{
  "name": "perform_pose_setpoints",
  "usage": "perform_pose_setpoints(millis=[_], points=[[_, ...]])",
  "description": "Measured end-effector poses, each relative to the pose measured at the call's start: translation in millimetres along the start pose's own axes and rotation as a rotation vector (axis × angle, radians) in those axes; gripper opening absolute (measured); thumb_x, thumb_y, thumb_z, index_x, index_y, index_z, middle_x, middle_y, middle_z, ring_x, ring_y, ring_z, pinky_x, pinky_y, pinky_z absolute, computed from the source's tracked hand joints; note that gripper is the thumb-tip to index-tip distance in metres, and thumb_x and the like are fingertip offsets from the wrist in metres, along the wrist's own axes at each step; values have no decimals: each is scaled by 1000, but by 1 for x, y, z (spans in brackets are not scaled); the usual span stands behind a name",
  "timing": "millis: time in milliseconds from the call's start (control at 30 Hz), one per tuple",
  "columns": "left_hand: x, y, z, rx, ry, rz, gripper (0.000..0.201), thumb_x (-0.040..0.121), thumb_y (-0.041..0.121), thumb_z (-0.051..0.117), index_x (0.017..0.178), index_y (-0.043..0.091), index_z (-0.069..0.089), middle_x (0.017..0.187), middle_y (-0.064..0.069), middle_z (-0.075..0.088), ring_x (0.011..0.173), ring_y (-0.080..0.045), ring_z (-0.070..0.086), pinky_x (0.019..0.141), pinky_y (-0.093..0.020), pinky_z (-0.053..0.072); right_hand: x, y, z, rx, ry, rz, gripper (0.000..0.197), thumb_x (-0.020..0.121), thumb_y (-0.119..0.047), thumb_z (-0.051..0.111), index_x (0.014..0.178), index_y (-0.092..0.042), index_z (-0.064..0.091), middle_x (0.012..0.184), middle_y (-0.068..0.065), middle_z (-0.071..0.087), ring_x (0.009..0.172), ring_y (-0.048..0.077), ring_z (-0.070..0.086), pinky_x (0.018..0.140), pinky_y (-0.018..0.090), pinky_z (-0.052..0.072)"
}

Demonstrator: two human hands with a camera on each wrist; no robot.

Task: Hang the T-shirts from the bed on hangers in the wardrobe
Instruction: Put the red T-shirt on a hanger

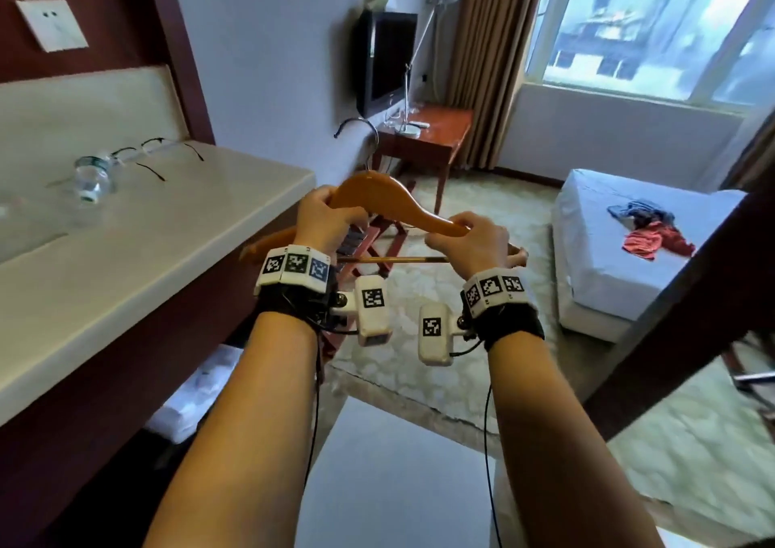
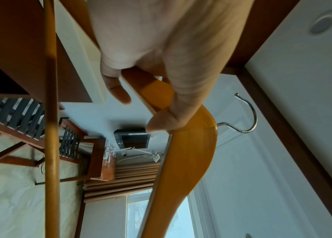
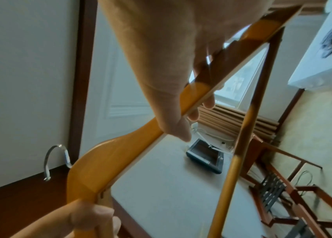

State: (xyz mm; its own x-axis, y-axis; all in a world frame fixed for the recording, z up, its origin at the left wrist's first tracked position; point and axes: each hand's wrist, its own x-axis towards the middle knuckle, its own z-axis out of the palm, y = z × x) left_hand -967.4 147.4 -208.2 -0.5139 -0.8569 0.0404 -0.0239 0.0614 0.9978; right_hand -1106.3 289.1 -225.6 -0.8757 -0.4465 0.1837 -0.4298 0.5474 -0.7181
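One wooden hanger (image 1: 394,208), centre of the head view: smooth curved orange-brown shoulders, round lower bar, one metal hook (image 1: 360,128) pointing up. Left hand (image 1: 325,220) is clamped on its left shoulder near the neck; right hand (image 1: 469,241) is curled round the right shoulder. T-shirts (image 1: 652,229): one crumpled pile, red and dark cloth, count not readable, on the white bed (image 1: 595,262) at right. Pale smooth bench (image 1: 167,229) at left carries one clear glass (image 1: 90,178) and two pairs of spectacles (image 1: 155,151).
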Motion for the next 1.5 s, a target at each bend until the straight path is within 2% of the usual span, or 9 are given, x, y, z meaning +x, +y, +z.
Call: perform_pose_setpoints(millis=[133,433,567,767,900,1000,1100,1333,1500], points=[[64,-5,37,30,-50,5,30,73,-1,72,98,14,64,90,-2,68,80,-19,63,66,-30,49,60,22,17,54,60,91,19,71,-43,76,80,-40,59,100,-10,59,118,17,40,114,63,20],[178,-25,146,38,-223,56,34,76,-1,70,89,28,57,94,2,66,87,-14,61,79,-32,50,178,79,26,35,184,105,32,76,-34,75,107,-28,71,96,-6,63,114,25,51,101,44,42],[233,-37,207,33,-286,90,31,70,-4,68,86,20,59,82,-1,64,79,-16,60,79,-36,52,242,116,27,15,225,132,31,82,-29,74,113,-26,71,99,-8,51,121,24,42,100,36,34],[325,-33,316,7,-301,109,29,73,-13,61,85,13,58,72,-1,59,63,-9,55,54,-16,47,372,162,15,25,239,160,35,83,-28,73,118,-28,70,108,-3,55,125,25,39,102,37,31],[390,-24,384,-8,-306,104,29,72,-10,58,85,16,60,72,0,58,66,-12,52,64,-27,46,459,179,0,59,271,151,33,83,-27,73,116,-28,70,111,-4,59,126,25,40,102,38,30],[429,-22,433,-2,-308,124,24,72,-5,59,83,16,60,74,-2,58,73,-16,54,73,-35,48,508,194,-9,18,301,198,30,85,-27,71,115,-29,70,120,-2,62,133,25,36,109,40,9],[463,-27,487,-71,-346,116,24,61,3,60,80,19,62,72,2,59,72,-14,53,71,-32,47,553,215,-20,-100,333,227,27,87,-30,67,114,-33,69,122,-4,61,137,23,35,114,61,-13],[555,-55,627,-182,-462,44,31,51,4,55,77,20,63,75,0,62,80,-19,56,81,-36,47,666,278,-41,-266,396,239,31,85,-29,66,115,-36,69,117,-5,68,128,22,46,116,64,-8],[637,-63,744,-211,-599,33,31,50,2,54,74,19,61,74,1,60,74,-14,53,72,-26,45,773,325,-50,-284,414,325,28,84,-31,66,111,-38,69,113,-9,69,125,19,50,114,70,-3]])
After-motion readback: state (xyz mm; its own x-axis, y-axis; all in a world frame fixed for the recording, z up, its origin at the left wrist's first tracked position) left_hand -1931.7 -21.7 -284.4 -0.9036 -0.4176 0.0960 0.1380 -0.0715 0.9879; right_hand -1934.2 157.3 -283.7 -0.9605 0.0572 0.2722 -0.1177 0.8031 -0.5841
